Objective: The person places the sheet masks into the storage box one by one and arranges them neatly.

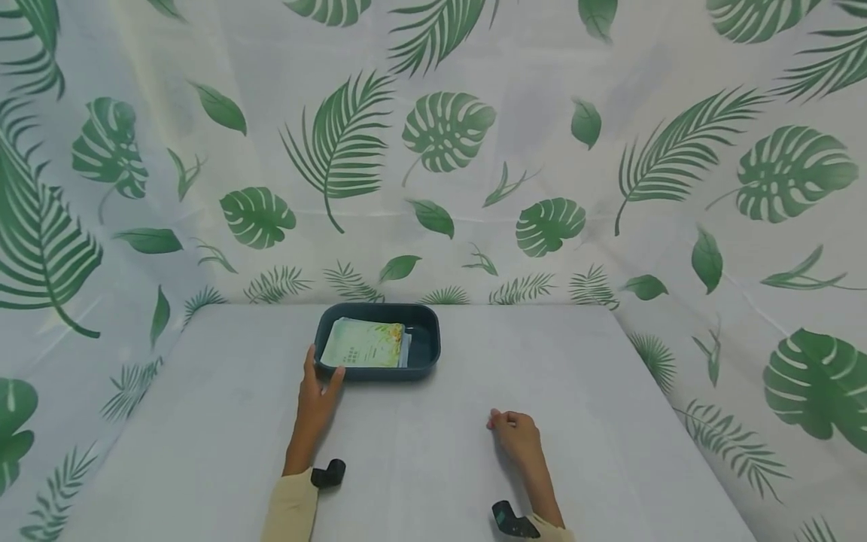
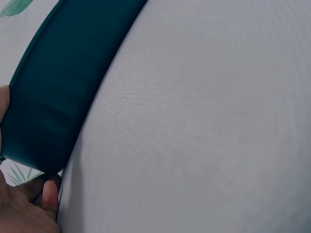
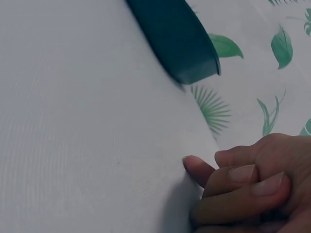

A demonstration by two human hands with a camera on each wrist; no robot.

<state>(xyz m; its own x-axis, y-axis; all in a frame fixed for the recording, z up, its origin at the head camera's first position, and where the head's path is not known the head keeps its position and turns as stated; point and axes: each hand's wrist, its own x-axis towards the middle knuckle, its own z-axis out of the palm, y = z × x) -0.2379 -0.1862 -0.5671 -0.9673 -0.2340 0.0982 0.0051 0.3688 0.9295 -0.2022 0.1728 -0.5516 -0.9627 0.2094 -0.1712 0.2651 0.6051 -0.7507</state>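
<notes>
A dark blue-green rectangular tray [image 1: 423, 372] sits toward the back of the table. Inside it, mostly on the left, lies a stack of flat, pale green printed cards [image 1: 362, 344] with a yellow floral end. My left hand [image 1: 317, 399] holds the tray by its front left corner, thumb on the front wall and fingers along the left side. In the left wrist view, fingers [image 2: 48, 196] show beneath that corner. Lower on the table, apart from the tray, my right hand [image 1: 518, 436] rests with its fingers loosely curled and nothing in them.
The white table [image 1: 420, 459] ends just behind the tray, where a white cloth with green leaf prints [image 1: 474, 188] rises. The same cloth hangs at both sides. Each wrist carries a black camera mount, such as the left mount [image 1: 329, 473].
</notes>
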